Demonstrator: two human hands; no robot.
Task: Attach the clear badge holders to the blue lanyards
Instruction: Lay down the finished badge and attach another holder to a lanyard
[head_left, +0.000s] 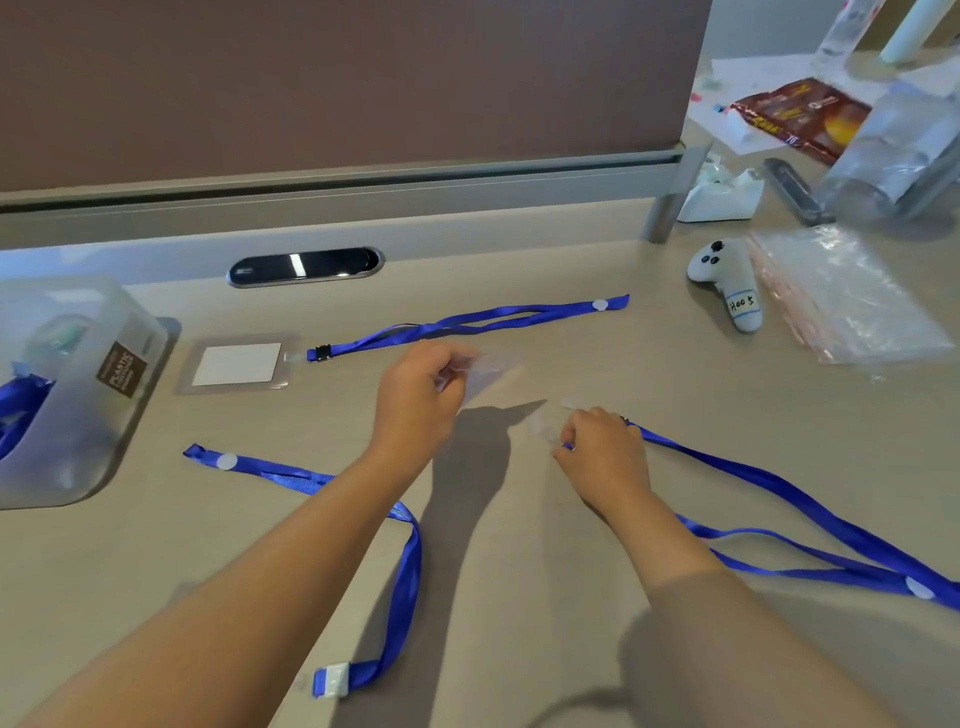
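My left hand (415, 400) holds a clear badge holder (485, 371) lifted above the desk's middle. Just right of it, my right hand (602, 452) pinches the clip end of a blue lanyard (810, 506) that trails off to the right; the clip's clear strap (545, 426) sticks out toward the holder. The two do not touch. Farther back lies another blue lanyard (467, 325), its black clip beside a clear badge holder with a white card (236, 364). A third blue lanyard (400, 551) runs under my left forearm, ending in a clear clip near the front edge.
A translucent plastic box (88, 384) with more blue lanyards stands at the left. A small white plush toy (727, 291), a clear plastic bag (841, 296) and clutter sit at the back right. A black cable port (306, 266) is set into the desk below the brown partition (337, 78).
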